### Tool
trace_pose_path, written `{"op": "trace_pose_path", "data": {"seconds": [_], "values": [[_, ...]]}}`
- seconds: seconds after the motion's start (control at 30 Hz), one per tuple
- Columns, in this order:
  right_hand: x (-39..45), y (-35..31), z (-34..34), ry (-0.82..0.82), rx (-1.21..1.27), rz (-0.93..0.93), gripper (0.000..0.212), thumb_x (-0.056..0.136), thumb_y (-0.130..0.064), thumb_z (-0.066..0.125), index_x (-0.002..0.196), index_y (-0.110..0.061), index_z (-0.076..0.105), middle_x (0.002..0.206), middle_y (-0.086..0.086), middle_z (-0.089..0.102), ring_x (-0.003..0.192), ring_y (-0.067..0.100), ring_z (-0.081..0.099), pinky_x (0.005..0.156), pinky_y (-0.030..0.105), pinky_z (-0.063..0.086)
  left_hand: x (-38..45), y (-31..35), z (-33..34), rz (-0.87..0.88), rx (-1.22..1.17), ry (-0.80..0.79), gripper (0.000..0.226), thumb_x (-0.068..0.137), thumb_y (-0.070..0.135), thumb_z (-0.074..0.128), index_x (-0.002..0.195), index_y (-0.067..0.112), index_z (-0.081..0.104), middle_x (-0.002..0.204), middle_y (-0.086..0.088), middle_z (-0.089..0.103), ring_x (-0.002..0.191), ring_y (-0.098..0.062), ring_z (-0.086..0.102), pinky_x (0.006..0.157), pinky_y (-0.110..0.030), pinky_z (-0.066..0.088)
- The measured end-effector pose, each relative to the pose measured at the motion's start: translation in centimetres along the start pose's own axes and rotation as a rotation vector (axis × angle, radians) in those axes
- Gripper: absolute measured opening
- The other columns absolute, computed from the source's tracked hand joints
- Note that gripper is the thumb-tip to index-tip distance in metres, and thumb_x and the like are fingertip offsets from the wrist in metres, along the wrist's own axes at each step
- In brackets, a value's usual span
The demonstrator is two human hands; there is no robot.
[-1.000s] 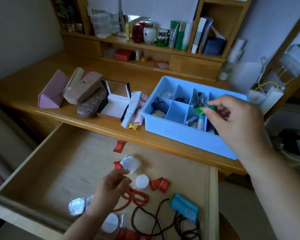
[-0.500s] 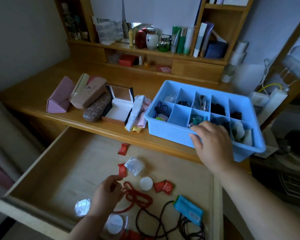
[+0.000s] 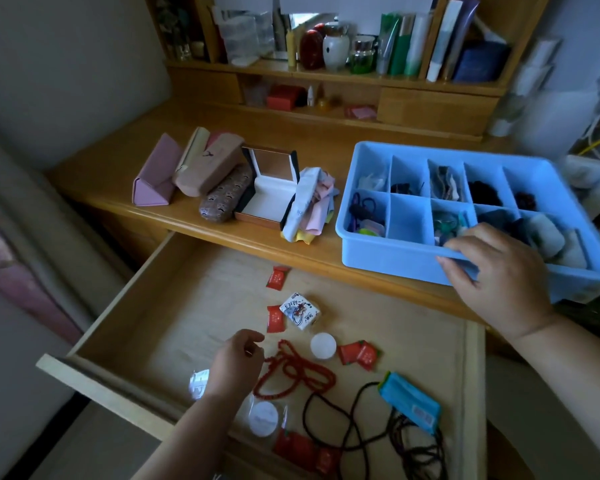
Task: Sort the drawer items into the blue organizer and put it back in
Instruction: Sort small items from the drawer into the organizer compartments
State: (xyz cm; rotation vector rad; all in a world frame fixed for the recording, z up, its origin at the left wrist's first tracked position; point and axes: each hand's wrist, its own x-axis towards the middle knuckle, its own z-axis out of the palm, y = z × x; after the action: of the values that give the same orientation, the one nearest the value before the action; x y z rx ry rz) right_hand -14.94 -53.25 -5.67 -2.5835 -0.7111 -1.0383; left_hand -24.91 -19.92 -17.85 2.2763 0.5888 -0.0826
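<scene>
The blue organizer [image 3: 378, 261] stands on the desk at the right, with small items in most of its compartments and a green item [image 3: 445, 221] in the front middle one. My right hand [image 3: 499, 278] rests over its front rim, fingers loosely bent, holding nothing. Below lies the open wooden drawer [image 3: 174, 306]. In it my left hand [image 3: 238, 363] pinches one end of a red bead string [image 3: 298, 375]. Around the beads lie red packets [image 3: 359, 355], a white printed packet [image 3: 300, 310], a white round lid [image 3: 323, 345], a blue pouch [image 3: 409, 401] and black cords [image 3: 354, 427].
On the desk left of the organizer sit pink and brown glasses cases [image 3: 208, 168], an open box [image 3: 271, 199] and a heap of cloths [image 3: 309, 206]. The shelf [image 3: 343, 76] behind holds bottles and jars. A foil packet [image 3: 199, 384] and a clear round lid [image 3: 263, 418] lie near the drawer front.
My right hand let the green item go into the organizer and drew back to its front rim. My left hand shifted slightly to the end of the red beads.
</scene>
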Motion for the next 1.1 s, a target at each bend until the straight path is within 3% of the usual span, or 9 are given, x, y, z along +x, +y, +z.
{"op": "trace_pose_path", "data": {"seconds": [0.2,0.3,0.43,0.57,0.7,0.83,0.93,1.0,1.1], "values": [[0.6,-0.1,0.2,-0.02,0.001,-0.015,0.028,0.086,-0.024,0.057,0.083,0.001,0.069,0.077,0.015,0.062,0.067,0.036,0.062,0.059,0.036,0.048,2.8,1.1,0.0,0.107,0.151,-0.014,0.03,0.087,0.019,0.062,0.117,0.018,0.061,0.1,0.002,0.061,0.081,-0.011,0.057,0.066,-0.022,0.043],[0.4,-0.9,-0.1,0.003,-0.007,0.033,0.026,0.084,-0.023,0.059,0.094,-0.001,0.069,0.088,0.015,0.06,0.081,0.035,0.059,0.073,0.041,0.044,4.1,2.6,0.5,0.229,0.204,-0.063,0.044,0.091,0.026,0.058,0.133,0.024,0.047,0.125,-0.003,0.053,0.098,-0.016,0.058,0.083,-0.03,0.05],[-3.4,-4.7,-0.2,0.006,0.107,0.036,0.025,0.082,-0.023,0.06,0.104,-0.011,0.062,0.103,0.008,0.056,0.094,0.026,0.052,0.083,0.039,0.037,5.8,4.7,1.9,0.634,0.677,-0.169,0.076,0.086,0.006,0.053,0.147,0.035,0.019,0.156,0.001,0.018,0.142,-0.023,0.021,0.115,-0.039,0.023],[-8.8,-7.5,2.0,-0.556,0.233,0.295,0.034,0.086,-0.035,0.061,0.119,-0.026,0.06,0.128,-0.004,0.05,0.117,0.018,0.049,0.098,0.027,0.037,6.2,5.3,3.0,0.641,0.79,-0.271,0.064,0.085,0.016,0.063,0.141,0.026,0.034,0.144,0.003,0.037,0.129,-0.021,0.037,0.108,-0.034,0.032],[-13.1,-8.8,4.5,-0.972,0.25,0.51,0.058,0.087,-0.043,0.059,0.14,-0.042,0.035,0.157,-0.011,0.007,0.142,0.015,0.02,0.114,0.027,0.023,5.1,3.9,2.4,0.569,0.695,-0.288,0.057,0.083,0.026,0.062,0.135,0.026,0.039,0.13,0.004,0.046,0.113,-0.02,0.047,0.094,-0.033,0.043],[-15.3,-10.2,4.9,-1.094,0.259,0.362,0.06,0.085,-0.036,0.06,0.14,-0.037,0.037,0.157,-0.011,0.004,0.142,0.015,0.02,0.114,0.027,0.024,3.8,1.9,1.4,0.565,0.721,-0.255,0.059,0.082,0.039,0.059,0.137,0.032,0.038,0.13,0.008,0.051,0.112,-0.016,0.052,0.096,-0.03,0.041],[-15.6,-10.6,4.8,-1.019,0.295,0.357,0.046,0.083,-0.044,0.058,0.128,-0.034,0.052,0.153,-0.013,0.022,0.136,0.009,0.032,0.107,0.017,0.026,2.6,0.6,0.8,0.498,0.704,-0.111,0.074,0.081,0.047,0.06,0.145,0.027,0.029,0.144,0.004,0.04,0.128,-0.018,0.04,0.11,-0.034,0.025],[-15.0,-10.4,5.0,-0.904,0.302,0.403,0.037,0.085,-0.045,0.058,0.119,-0.032,0.06,0.136,-0.02,0.043,0.123,0.002,0.043,0.094,0.007,0.028,1.8,1.3,1.2,0.543,0.643,-0.068,0.072,0.082,0.042,0.061,0.145,0.026,0.031,0.147,0.002,0.036,0.133,-0.019,0.035,0.111,-0.033,0.022],[-13.4,-10.5,5.5,-0.771,0.372,0.54,0.014,0.086,-0.034,0.062,0.099,-0.031,0.065,0.101,-0.023,0.054,0.099,0.001,0.055,0.079,0.009,0.039,0.9,4.1,3.1,0.662,0.541,-0.259,0.05,0.089,0.03,0.056,0.138,0.029,0.043,0.141,0.007,0.042,0.126,-0.018,0.042,0.104,-0.028,0.032]]}}
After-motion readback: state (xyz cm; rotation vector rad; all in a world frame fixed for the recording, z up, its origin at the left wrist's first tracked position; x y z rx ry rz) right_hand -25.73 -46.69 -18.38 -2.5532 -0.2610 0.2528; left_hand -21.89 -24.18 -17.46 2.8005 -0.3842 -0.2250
